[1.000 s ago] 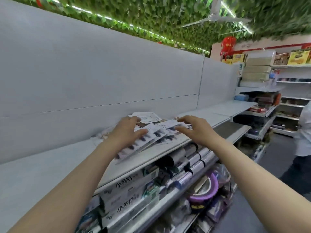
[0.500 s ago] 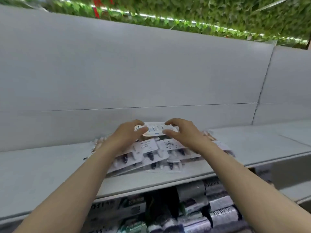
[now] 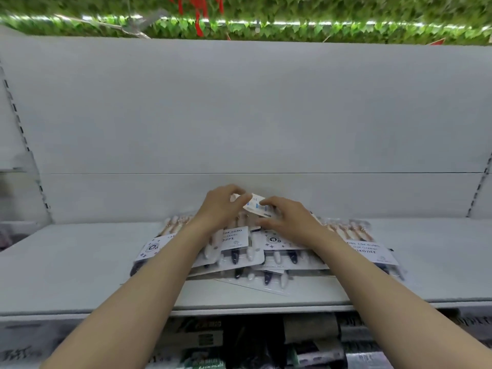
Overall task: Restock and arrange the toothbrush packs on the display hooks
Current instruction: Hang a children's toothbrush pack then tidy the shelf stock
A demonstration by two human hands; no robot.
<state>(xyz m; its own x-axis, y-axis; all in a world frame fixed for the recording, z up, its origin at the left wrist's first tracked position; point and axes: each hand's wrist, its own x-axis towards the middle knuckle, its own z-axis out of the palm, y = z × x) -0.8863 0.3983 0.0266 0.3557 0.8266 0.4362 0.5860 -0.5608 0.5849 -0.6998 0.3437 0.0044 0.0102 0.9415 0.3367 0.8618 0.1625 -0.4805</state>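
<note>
Several toothbrush packs (image 3: 277, 255) lie in a loose, overlapping pile on the grey shelf (image 3: 80, 262), white cards with black and white brush handles showing. My left hand (image 3: 221, 206) and my right hand (image 3: 288, 218) meet over the back of the pile. Together they pinch the top card of one toothbrush pack (image 3: 257, 205), lifted a little and tilted, its white and blue back side facing me. The rest of that pack is hidden behind my hands. No display hooks are visible.
A plain grey back panel (image 3: 239, 115) rises behind the shelf, with slotted uprights (image 3: 18, 123) at both sides. Boxed goods (image 3: 210, 339) fill the lower shelf below the front edge. Green leaf decor and red ornaments hang above.
The view has swung left to face the shelf squarely. Both hands have closed in on one pack's top card and raised it off the pile.
</note>
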